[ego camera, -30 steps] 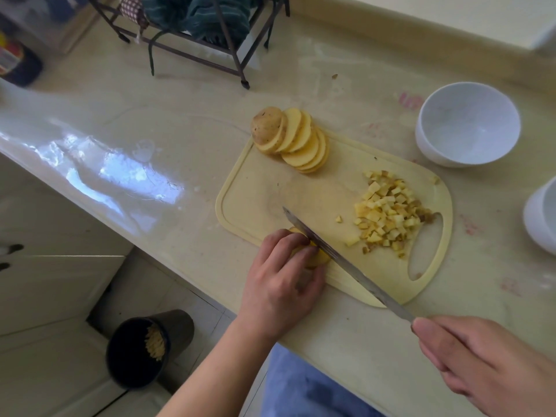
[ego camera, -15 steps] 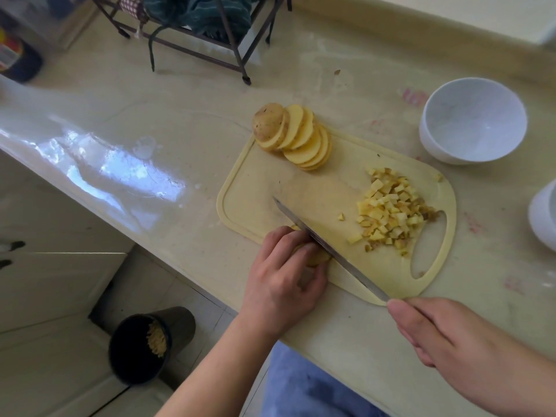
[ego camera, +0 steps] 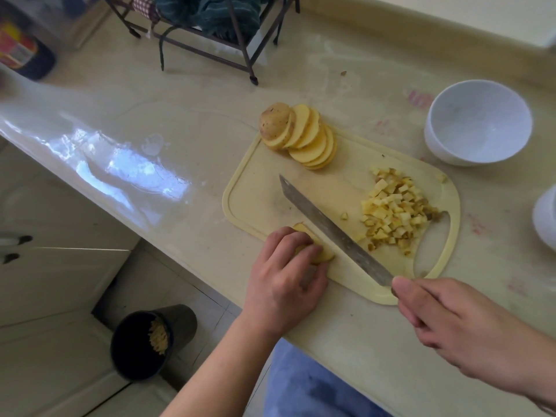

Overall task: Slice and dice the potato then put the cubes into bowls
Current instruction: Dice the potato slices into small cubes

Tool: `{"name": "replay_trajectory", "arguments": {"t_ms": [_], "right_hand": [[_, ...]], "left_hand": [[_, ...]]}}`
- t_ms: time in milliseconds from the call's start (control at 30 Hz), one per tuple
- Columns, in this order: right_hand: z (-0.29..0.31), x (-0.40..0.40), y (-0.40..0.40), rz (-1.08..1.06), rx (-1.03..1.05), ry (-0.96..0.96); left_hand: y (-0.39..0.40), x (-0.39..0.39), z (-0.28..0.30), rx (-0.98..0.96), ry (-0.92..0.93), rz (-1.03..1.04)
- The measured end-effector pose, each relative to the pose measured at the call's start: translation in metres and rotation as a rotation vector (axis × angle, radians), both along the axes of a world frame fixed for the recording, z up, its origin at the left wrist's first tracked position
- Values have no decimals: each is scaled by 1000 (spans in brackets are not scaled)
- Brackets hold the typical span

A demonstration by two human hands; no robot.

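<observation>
Pale glossy countertop (ego camera: 126, 121) runs across my view, with a cream cutting board (ego camera: 258, 188) near its front edge and a dark wire rack (ego camera: 237, 46) behind. On the board's near corner my left hand (ego camera: 284, 281) curls over a small stack of potato slices (ego camera: 319, 255), fingertips clamped on top to pin it flat. My right hand (ego camera: 451, 329) is closed round the handle of the knife (ego camera: 334, 231), though the handle itself is hidden inside the fist. Its blade runs diagonally from the board's near right edge up and leftward, lying just to the right of the pinned stack, close beside my left fingertips; I cannot tell whether the edge touches the potato. That is what the next cut turns on, I judge: the stack sits left of the blade, so the knife must shift left toward my knuckles. Further back on the board, fanned potato slices (ego camera: 304, 136) wait with a skin-on end piece, and a heap of diced cubes (ego camera: 394, 215) sits near the handle cutout. One white bowl (ego camera: 478, 121) stands beyond the board, holding no cubes; another white bowl (ego camera: 546, 218) shows at the right edge. Dicing looks perhaps a third done.
</observation>
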State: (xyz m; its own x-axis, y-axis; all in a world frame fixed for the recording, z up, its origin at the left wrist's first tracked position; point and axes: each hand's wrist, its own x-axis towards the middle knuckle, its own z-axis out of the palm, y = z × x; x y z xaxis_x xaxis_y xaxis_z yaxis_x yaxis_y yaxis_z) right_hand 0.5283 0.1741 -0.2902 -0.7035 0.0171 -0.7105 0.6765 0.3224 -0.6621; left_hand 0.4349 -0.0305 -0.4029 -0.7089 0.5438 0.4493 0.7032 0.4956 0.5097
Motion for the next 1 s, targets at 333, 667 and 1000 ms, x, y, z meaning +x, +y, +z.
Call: {"name": "replay_trajectory", "arguments": {"t_ms": [333,667,1000], "right_hand": [[1,17,1,46,12,15],[1,37,4,37,66,-9],[-8,18,-12,58,117,107]], "left_hand": [[0,-1,1,6,-39,-9],[0,-1,1,1,-42,-8],[1,-2,2,-2,-54,-11]]}}
